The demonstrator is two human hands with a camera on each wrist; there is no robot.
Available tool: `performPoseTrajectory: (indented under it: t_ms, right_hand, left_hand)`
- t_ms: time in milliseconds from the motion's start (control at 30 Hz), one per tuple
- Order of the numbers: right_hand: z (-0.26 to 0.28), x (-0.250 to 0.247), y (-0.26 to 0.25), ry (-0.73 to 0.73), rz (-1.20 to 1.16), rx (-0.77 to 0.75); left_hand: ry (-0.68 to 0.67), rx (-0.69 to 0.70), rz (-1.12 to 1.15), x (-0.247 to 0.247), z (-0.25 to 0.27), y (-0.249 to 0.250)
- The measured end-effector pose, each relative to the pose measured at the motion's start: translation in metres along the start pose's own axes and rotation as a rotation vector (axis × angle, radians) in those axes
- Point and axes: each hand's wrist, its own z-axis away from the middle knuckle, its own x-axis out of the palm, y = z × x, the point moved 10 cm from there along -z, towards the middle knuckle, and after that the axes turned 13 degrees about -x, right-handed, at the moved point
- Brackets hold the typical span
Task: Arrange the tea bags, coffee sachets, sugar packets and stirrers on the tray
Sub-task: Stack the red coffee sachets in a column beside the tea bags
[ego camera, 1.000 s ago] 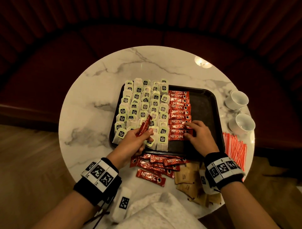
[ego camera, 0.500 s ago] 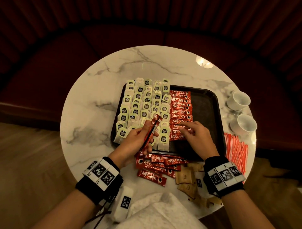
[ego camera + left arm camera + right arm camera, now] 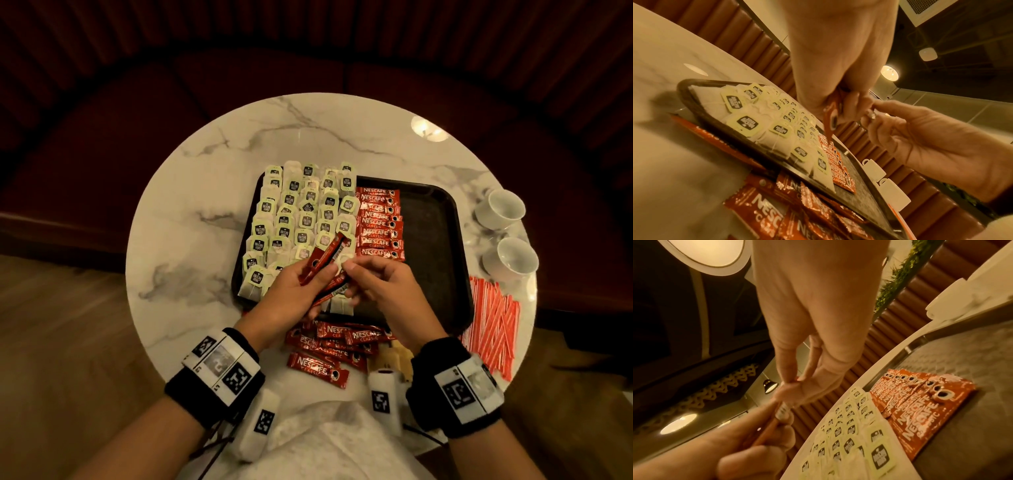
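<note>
A black tray [image 3: 433,236] carries rows of tea bags [image 3: 301,219] on its left part and a column of red coffee sachets [image 3: 379,222] beside them. Above the tray's near edge my left hand [image 3: 317,286] grips a few coffee sachets [image 3: 323,262] fanned upward. My right hand [image 3: 347,270] pinches the end of one of them. The left wrist view shows the held sachets [image 3: 830,121] hanging under my left hand [image 3: 840,100], with the right hand's fingertips [image 3: 872,112] on them. In the right wrist view my right hand [image 3: 790,385] pinches the sachet's end [image 3: 781,412].
Loose coffee sachets [image 3: 327,346] lie on the marble table [image 3: 191,212] in front of the tray, with brown sugar packets [image 3: 394,358] to their right. Red-and-white stirrers [image 3: 493,318] lie right of the tray. Two white cups [image 3: 506,209] stand at the far right.
My right hand left the sachet column on the tray and came over to the left hand, where it now pinches one held sachet. The left hand lifted its sachets slightly rightward.
</note>
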Motion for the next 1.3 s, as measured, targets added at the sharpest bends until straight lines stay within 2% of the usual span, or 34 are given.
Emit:
performPoseTrajectory:
  t_ms: [100, 267, 367, 567, 700, 767, 900, 1067, 1233, 1300]
  right_hand:
    - [0.004, -0.011, 0.0, 0.016, 0.039, -0.003]
    - [0.009, -0.029, -0.016, 0.017, 0.065, -0.11]
    - [0.012, -0.035, -0.019, -0.018, 0.099, -0.151]
    - [0.016, -0.036, -0.012, 0.017, -0.012, -0.092]
    - [0.014, -0.04, -0.007, 0.039, 0.021, -0.071]
    - [0.014, -0.044, -0.005, 0.088, 0.01, -0.074]
    - [0.013, -0.048, -0.01, 0.2, -0.164, -0.111]
    - [0.01, -0.016, -0.009, 0.101, -0.159, -0.07]
    - [0.007, -0.01, -0.01, 0.144, -0.272, -0.081]
    - [0.005, -0.015, -0.01, 0.147, -0.244, -0.076]
  left_hand:
    - [0.035, 0.001, 0.028, -0.003, 0.0, 0.002]
    - [0.005, -0.065, 0.269, -0.014, -0.004, -0.007]
    - [0.028, -0.013, 0.229, -0.018, -0.003, -0.003]
    - [0.107, 0.182, 0.026, -0.017, 0.007, 0.022]
    - [0.123, 0.243, -0.027, -0.014, 0.012, 0.029]
    - [0.135, 0.24, -0.045, -0.013, 0.011, 0.027]
    - [0.139, 0.187, -0.045, -0.009, 0.008, 0.021]
    - [0.176, 0.211, 0.038, -0.009, 0.01, 0.024]
    - [0.097, 0.177, 0.032, -0.002, 0.011, 0.022]
    - [0.107, 0.176, 0.049, -0.007, 0.01, 0.022]
